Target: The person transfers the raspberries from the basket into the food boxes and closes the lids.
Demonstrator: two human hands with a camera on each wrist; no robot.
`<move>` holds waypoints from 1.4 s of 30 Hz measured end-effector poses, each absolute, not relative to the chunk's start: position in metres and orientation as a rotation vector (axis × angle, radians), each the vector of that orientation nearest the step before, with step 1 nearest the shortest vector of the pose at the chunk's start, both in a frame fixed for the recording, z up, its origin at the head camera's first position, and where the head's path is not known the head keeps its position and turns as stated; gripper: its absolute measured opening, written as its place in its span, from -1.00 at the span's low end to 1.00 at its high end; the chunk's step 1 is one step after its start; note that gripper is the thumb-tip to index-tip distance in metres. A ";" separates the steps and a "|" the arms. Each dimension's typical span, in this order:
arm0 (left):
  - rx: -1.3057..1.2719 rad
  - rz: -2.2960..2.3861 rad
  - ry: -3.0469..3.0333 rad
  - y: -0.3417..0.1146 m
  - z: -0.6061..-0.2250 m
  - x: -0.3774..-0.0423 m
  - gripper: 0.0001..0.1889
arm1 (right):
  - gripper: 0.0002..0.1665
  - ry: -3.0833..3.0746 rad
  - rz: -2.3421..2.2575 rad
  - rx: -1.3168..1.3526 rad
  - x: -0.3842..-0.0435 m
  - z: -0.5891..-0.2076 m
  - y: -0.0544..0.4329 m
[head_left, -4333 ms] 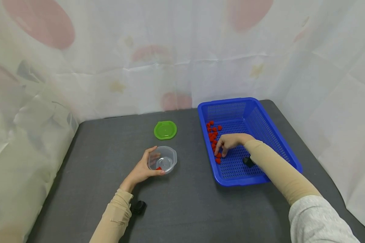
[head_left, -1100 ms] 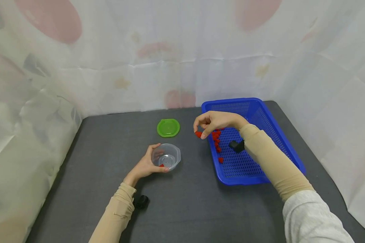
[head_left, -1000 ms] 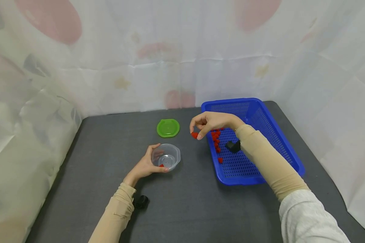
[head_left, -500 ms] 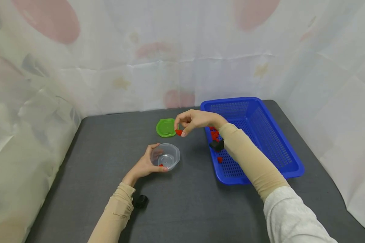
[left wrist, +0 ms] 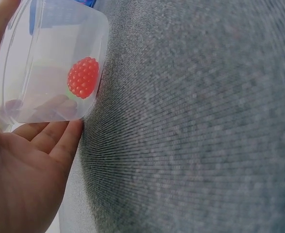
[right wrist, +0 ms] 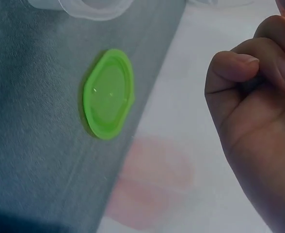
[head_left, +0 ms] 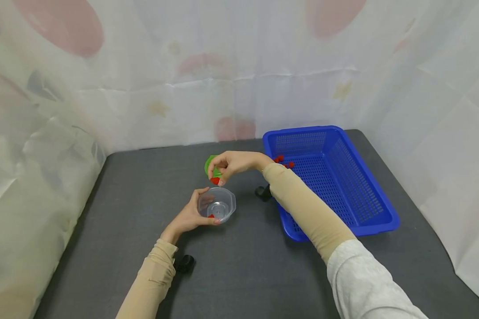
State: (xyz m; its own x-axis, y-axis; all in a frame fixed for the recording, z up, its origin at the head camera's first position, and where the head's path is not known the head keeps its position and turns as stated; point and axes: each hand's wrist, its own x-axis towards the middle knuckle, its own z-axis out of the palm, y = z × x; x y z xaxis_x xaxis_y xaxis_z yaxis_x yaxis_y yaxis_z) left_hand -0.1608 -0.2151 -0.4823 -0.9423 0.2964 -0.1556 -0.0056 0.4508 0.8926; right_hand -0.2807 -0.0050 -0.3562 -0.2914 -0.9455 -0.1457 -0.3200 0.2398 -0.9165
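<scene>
My left hand (head_left: pixel 188 218) grips a clear plastic tub (head_left: pixel 228 207) by its left side, thumb at the near wall and fingers round the far one. Inside, low against the wall, sits a red raspberry (left wrist: pixel 83 77), plain in the left wrist view. Just beyond the tub's far rim, my right hand (head_left: pixel 239 162) pinches another raspberry (head_left: pixel 215 180) between thumb and fingertips. That hand partly covers a green lid (head_left: pixel 208 165) in the head view. The right wrist view shows the lid (right wrist: pixel 108 94) lying flat on the table, but the pinched berry is out of that frame.
To the right stands a blue perforated basket (head_left: pixel 387 217) with several raspberries (head_left: pixel 279 159) along its left side, partly hidden by the right forearm. A dark grey table (head_left: pixel 239 274) lies under everything, with patterned white curtains (head_left: pixel 239 66) behind and at both sides.
My right hand has taken a raspberry from the blue basket and carried it left, past its rim, to the tub's far edge. My left hand has kept its grip on the tub, nearly still.
</scene>
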 end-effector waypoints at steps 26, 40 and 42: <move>0.253 1.410 2.442 -0.206 -0.447 -0.150 -0.03 | -0.67 1.856 -0.726 -1.165 -0.263 -0.394 -0.046; 0.246 1.435 2.440 -0.210 -0.463 -0.153 -0.05 | -0.70 1.920 -0.641 -1.191 -0.262 -0.404 -0.050; 0.254 1.434 2.463 -0.213 -0.473 -0.155 -0.04 | -0.70 1.935 -0.625 -1.196 -0.261 -0.406 -0.051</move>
State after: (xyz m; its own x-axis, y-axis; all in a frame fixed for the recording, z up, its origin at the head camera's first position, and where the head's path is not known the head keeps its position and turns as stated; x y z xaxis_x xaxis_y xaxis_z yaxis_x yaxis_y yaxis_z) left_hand -0.1549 -0.2128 -0.4725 -0.9455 0.2885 -0.1508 0.0112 0.4917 0.8707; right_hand -0.2611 -0.0505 -0.4055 -0.2698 -0.8976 -0.3485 -0.5241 0.4405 -0.7289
